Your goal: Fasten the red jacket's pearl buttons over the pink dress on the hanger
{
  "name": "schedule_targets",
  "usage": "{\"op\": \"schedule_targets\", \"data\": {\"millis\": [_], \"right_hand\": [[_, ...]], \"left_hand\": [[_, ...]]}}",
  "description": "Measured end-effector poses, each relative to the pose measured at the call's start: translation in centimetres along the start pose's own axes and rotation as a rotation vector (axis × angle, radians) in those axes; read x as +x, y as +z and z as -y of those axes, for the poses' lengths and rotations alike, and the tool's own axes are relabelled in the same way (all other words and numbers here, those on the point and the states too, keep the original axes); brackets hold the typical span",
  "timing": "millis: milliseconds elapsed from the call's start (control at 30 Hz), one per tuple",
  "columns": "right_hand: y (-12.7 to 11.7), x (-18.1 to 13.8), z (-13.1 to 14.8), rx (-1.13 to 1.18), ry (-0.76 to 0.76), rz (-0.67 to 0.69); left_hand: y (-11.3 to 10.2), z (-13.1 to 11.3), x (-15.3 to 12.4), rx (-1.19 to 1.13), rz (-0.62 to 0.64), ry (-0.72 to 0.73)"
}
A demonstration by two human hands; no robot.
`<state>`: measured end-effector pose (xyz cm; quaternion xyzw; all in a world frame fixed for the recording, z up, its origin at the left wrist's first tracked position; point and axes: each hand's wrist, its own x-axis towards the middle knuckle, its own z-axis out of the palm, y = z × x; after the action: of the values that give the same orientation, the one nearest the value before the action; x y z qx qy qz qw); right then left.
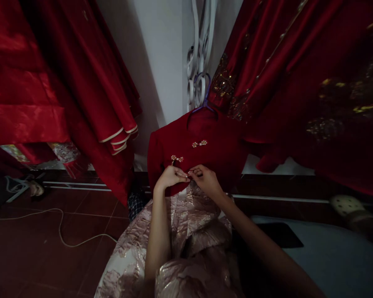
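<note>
The red jacket (217,159) hangs from a purple hanger (206,101), its neck edge just below the hanger's bar, in front of white scrolled metalwork (210,37). So the hanging looks done; what is in hand, as far as can be judged, is the front.

Two beaded clasps show there: the upper clasp (199,144) just under the neck edge, near the middle, and the lower clasp (177,159) further down, toward the jacket's left edge as seen here. Both lie free of the fingers. The upper one seems to be in order; whether either is truly fastened is too small to tell.

The left hand (173,177) and the right hand (204,180) meet near the jacket's lower edge, thumbs and fingertips pinched on its front. Pale dots show at the fingertips; they may belong to a third clasp, but the fingers cover most of that spot. The work there looks unfinished, since both hands are engaged. How much remains past it cannot be judged: the hands hide part of the lower edge, and pink brocade (130,236) spreads beneath.
</note>
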<state>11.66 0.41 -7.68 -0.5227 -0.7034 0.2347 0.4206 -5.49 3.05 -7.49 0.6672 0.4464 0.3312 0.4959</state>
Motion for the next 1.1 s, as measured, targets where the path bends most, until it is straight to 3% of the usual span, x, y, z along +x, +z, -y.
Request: {"op": "schedule_targets", "data": {"millis": [300,533,633,933,1100], "right_hand": [[0.2,0.1,-0.5,-0.014,0.008,0.007],[0.0,0.5,-1.8,0.341,0.174,0.157],[0.1,0.5,-2.0,0.393,0.199,0.174],[0.1,0.2,-0.6,0.045,0.027,0.022],[0.2,0.2,-0.6,0.001,0.005,0.027]], "left_hand": [[-0.5,0.3,-0.1,-0.084,0.072,-0.025],[-0.3,0.1,-0.1,-0.128,0.04,-0.005],[0.0,0.0,0.1,-0.134,0.062,-0.016],[0.1,0.4,0.5,-0.053,0.005,-0.015],[0.4,0.4,0.6,-0.021,-0.063,-0.047]]}}
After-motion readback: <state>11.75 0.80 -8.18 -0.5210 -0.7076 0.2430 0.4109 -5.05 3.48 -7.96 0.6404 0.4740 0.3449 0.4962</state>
